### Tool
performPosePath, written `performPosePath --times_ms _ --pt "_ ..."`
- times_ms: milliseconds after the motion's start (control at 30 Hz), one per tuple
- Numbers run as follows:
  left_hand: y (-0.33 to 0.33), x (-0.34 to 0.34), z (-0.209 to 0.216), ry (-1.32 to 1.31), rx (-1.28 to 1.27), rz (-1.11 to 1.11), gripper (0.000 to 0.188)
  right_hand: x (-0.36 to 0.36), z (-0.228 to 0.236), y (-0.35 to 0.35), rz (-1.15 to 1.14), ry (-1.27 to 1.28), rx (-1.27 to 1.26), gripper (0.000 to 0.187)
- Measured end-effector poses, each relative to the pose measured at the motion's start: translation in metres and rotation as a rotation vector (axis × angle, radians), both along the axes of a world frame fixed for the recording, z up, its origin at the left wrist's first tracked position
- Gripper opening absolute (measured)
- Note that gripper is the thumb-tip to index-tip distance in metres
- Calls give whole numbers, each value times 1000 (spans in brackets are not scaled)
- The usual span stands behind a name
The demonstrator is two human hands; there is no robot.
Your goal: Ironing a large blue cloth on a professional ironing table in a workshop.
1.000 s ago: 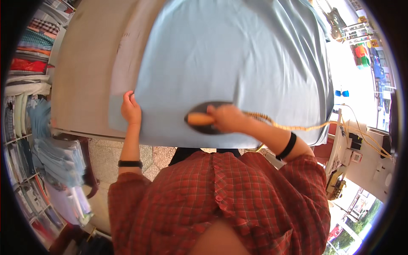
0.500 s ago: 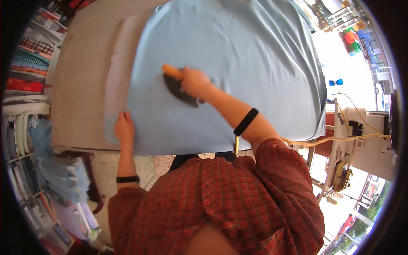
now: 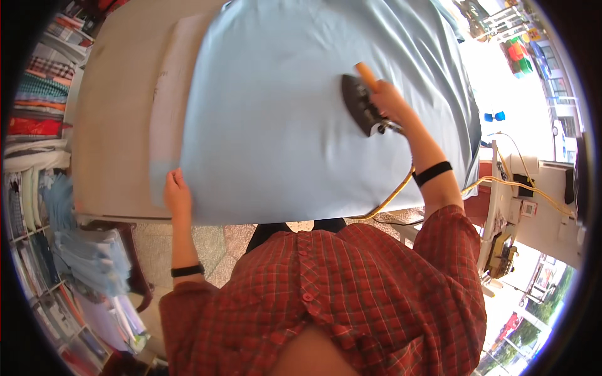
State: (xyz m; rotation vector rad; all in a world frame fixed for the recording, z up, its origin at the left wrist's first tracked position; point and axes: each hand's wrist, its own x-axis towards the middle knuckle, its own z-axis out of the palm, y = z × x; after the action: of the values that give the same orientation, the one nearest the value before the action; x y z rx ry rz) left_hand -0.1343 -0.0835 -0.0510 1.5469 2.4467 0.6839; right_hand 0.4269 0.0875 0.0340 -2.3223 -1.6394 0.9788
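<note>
A wide light blue cloth (image 3: 269, 138) lies spread over a padded table. Its middle is mostly smooth, while folds run along the far right side. My right hand (image 3: 390, 100) is wrapped round the orange handle of a dark clothes iron (image 3: 360, 106), whose soleplate rests on the right half of the cloth. At the cloth's near left edge, my left hand (image 3: 178, 193) is closed with the edge between thumb and fingers. The fingertips' exact grip is partly hidden.
The iron's yellow cord (image 3: 394, 199) drops over the table's near edge and continues to the right. The beige table cover (image 3: 116, 125) shows at the left. Shelves of folded fabrics (image 3: 41, 106) stand beyond it, with hanging light blue cloth (image 3: 88, 263) below.
My right hand has slid the iron to the right across the cloth. My left hand keeps its place at the left edge, shifted slightly left in the picture.
</note>
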Motion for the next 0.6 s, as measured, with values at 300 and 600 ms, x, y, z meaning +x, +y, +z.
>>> performPosePath --times_ms 300,600 --pt "33 -4 -23 241 -34 -35 35 -146 10 -159 936 9 -131 40" --pt "-13 -92 -32 334 -68 -18 33 -96 55 -155 366 189 -375 48"
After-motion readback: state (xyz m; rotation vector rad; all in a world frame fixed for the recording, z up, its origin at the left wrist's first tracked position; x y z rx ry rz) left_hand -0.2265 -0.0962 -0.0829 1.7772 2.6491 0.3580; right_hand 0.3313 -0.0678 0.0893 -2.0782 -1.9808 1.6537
